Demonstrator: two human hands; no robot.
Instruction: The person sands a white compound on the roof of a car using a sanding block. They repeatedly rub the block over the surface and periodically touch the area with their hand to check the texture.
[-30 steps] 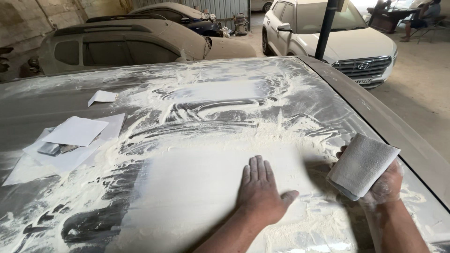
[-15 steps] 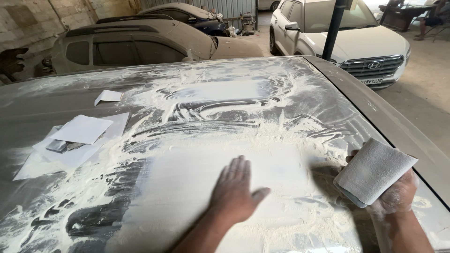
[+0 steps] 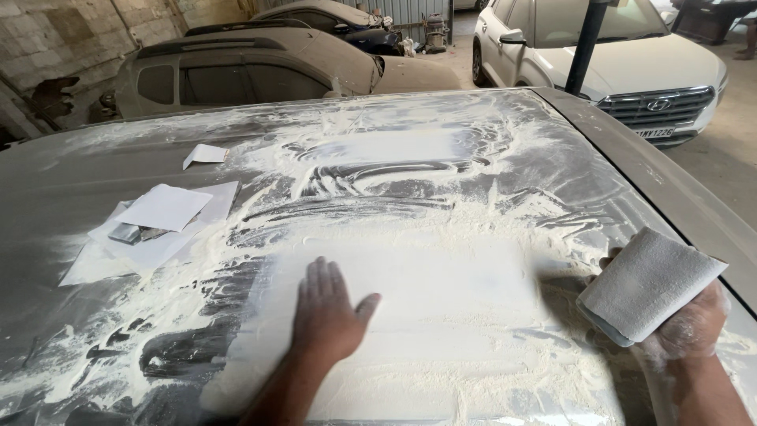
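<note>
A dark car roof (image 3: 95, 181) lies under me, coated with pale sanding dust and a smooth whitish filler patch (image 3: 426, 308). My left hand (image 3: 327, 312) rests flat, fingers together, on the left part of that patch. My right hand (image 3: 690, 331), dusted white, is at the right edge of the roof and grips a grey rectangular sanding block (image 3: 648, 284) wrapped in abrasive paper, tilted up off the surface.
Several white paper sheets (image 3: 162, 213) with a small grey piece on them lie on the roof at left, and one loose scrap (image 3: 205, 154) farther back. Dusty parked cars (image 3: 260, 71) and a white car (image 3: 631, 55) stand beyond, with a dark pole (image 3: 587, 39).
My left hand has slid leftward across the filler patch. My right hand with the block has shifted right and lifted slightly.
</note>
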